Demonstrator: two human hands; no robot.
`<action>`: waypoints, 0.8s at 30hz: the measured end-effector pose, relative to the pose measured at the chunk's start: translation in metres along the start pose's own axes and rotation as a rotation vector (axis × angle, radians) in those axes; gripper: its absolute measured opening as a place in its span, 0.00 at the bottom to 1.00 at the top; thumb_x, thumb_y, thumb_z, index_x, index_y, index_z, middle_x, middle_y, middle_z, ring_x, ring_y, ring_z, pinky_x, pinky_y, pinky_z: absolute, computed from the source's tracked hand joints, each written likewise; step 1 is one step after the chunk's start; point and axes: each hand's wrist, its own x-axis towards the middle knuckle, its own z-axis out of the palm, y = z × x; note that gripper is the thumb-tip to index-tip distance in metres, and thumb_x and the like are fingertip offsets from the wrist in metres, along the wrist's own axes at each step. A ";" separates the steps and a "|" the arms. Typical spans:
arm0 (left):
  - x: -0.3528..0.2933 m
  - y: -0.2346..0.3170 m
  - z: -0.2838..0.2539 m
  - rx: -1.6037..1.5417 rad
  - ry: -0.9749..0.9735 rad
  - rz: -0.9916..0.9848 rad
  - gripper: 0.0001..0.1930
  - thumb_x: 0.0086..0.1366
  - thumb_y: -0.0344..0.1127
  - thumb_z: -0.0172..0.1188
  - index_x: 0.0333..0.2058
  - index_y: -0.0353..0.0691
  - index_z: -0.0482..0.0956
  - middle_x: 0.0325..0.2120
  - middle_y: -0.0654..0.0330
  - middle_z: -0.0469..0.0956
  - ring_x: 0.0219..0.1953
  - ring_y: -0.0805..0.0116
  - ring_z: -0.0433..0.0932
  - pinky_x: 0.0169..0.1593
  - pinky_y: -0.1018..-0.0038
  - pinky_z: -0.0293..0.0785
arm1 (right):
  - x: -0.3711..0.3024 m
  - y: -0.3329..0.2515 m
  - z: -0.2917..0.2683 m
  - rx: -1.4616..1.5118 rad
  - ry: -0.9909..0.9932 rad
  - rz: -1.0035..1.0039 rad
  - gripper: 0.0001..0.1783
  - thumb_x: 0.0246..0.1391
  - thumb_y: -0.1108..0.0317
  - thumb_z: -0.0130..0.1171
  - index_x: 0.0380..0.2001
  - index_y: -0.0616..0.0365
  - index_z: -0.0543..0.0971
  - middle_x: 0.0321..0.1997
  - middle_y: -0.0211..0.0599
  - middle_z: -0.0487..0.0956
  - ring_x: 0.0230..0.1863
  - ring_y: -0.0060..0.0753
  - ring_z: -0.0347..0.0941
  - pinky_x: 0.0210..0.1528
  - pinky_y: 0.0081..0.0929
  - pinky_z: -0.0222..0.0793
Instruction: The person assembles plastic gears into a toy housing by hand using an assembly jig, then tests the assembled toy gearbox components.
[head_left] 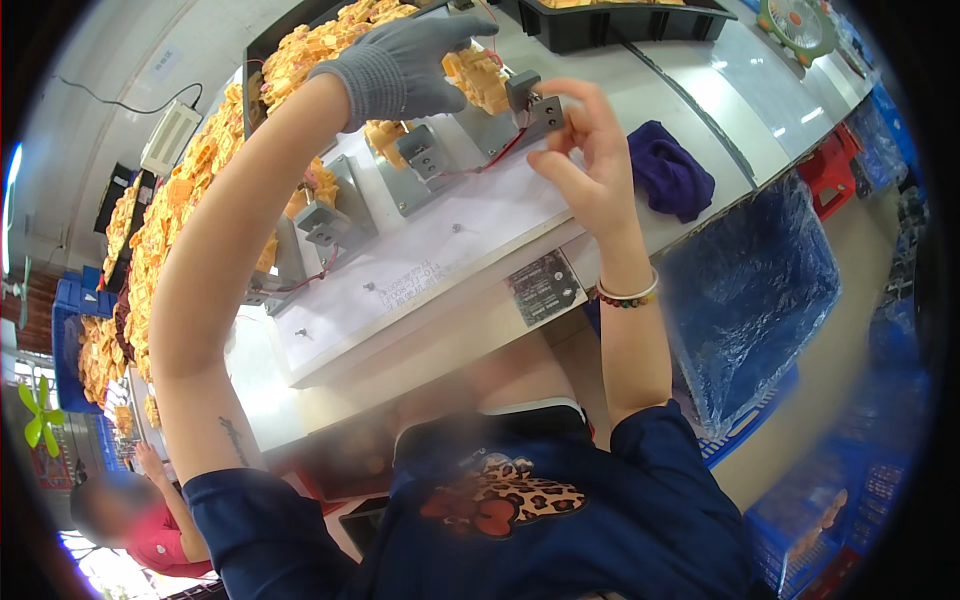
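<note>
My left hand (405,75), in a grey knit glove, reaches over the far row of fixtures. Its fingers are stretched out with the thumb apart, beside a yellow-orange plastic part (478,80) seated at the farthest right fixture. Whether the glove touches that part I cannot tell. My bare right hand (592,160) is at the grey metal clamp block (545,112) of the same fixture. Its index finger curls at the block's top edge while the thumb stays apart from it. More grey clamp blocks (420,152) with red wires stand to the left, with yellow parts behind them.
Yellow parts (190,210) are heaped along the bench's far left. A black tray (630,25) stands at the back, and a purple cloth (670,172) lies right of my right hand. Below is a blue-lined crate (745,290). Another person (150,520) sits at lower left.
</note>
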 end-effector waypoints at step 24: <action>-0.268 0.054 0.089 -0.019 0.579 -0.805 0.06 0.52 0.31 0.62 0.31 0.41 0.80 0.32 0.55 0.79 0.38 0.54 0.75 0.44 0.63 0.71 | -0.013 0.002 0.008 -0.214 0.242 -0.123 0.34 0.47 0.77 0.61 0.57 0.56 0.59 0.18 0.25 0.63 0.21 0.17 0.58 0.25 0.17 0.53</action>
